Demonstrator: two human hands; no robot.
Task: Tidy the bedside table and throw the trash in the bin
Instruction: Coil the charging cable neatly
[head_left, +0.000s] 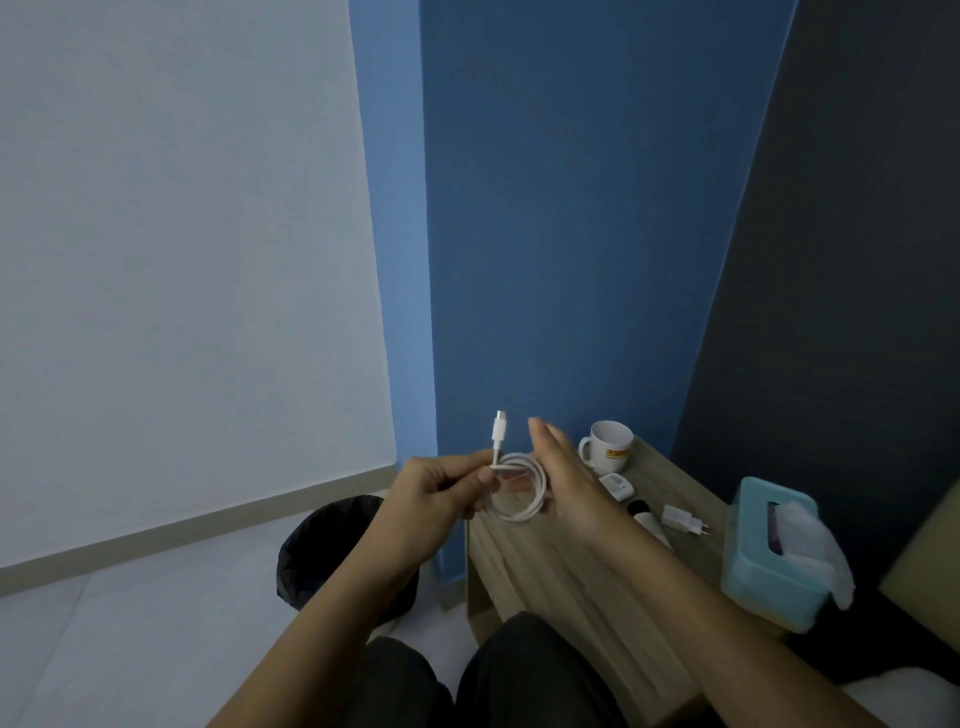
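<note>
My left hand (439, 488) pinches a coiled white charging cable (519, 491) above the near left corner of the wooden bedside table (550, 571). One plug end of the cable sticks straight up. My right hand (566, 480) is beside the coil with its fingers straight, and the loop lies against its palm side. A black-lined bin (332, 545) stands on the floor left of the table, partly hidden behind my left forearm.
On the table stand a white mug (605, 444), a small white case (615, 487), a white charger plug (680, 518), a tube with a dark cap (647, 517) and a teal tissue box (769, 551). Blue wall behind; my knees are at the bottom.
</note>
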